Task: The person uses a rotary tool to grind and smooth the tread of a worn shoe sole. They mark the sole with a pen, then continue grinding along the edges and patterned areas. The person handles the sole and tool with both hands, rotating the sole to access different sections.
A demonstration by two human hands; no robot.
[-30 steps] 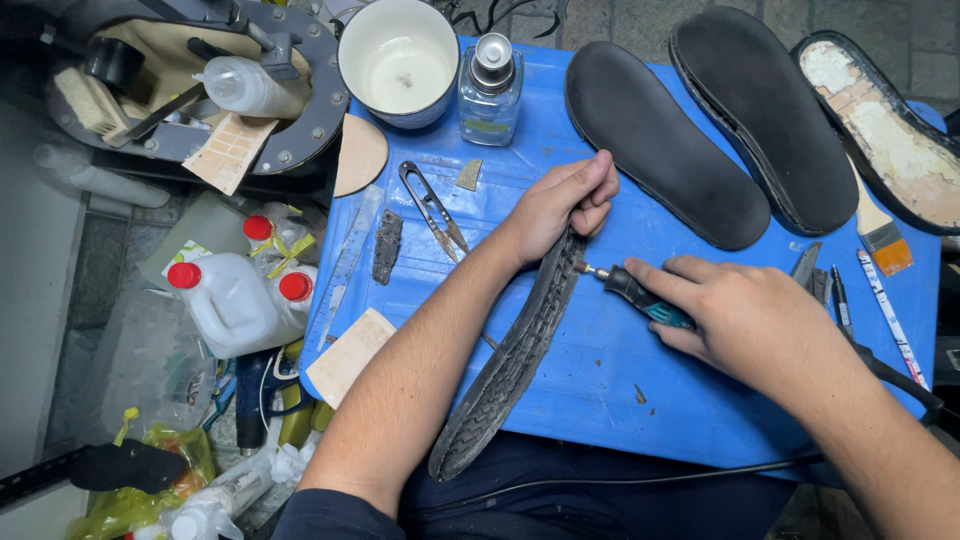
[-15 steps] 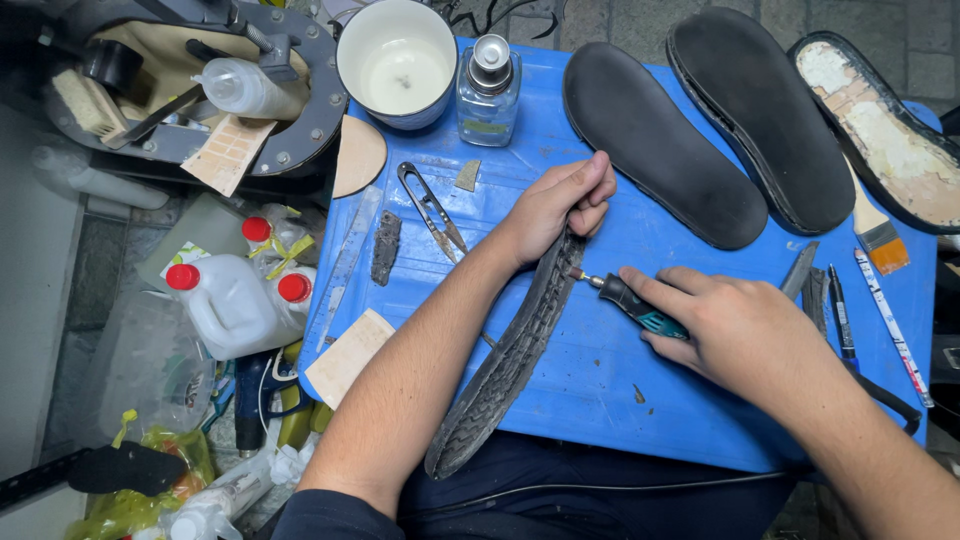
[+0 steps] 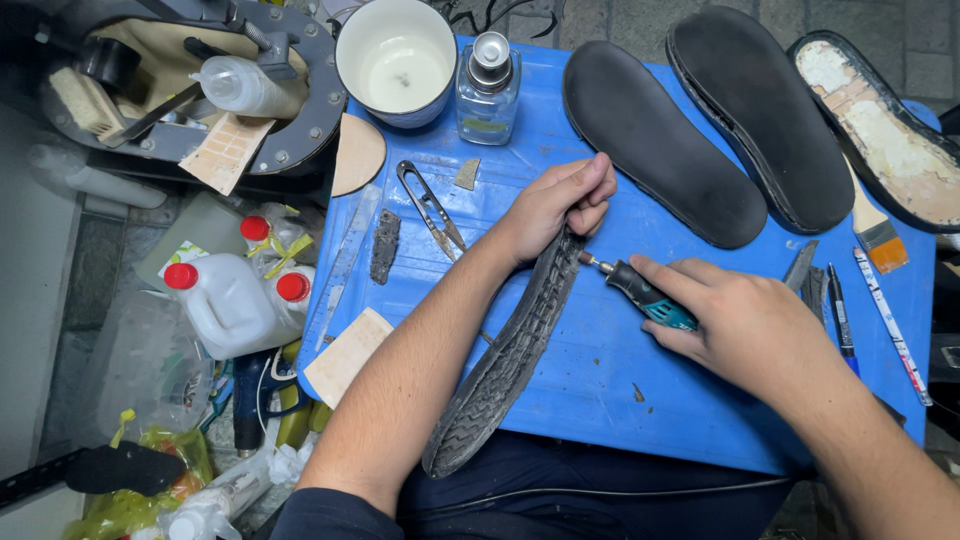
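left hand point(image 3: 560, 205) fingers curled, gripped shoe sole point(image 3: 510, 355) on edge | right hand point(image 3: 740, 325) closed round small grinder point(image 3: 640, 292); tip at sole | blue table point(image 3: 620, 390)

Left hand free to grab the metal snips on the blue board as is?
Probably not: the left hand is pinching the treaded black shoe sole on edge. The metal snips lie close by, unobstructed, but its grip is occupied.
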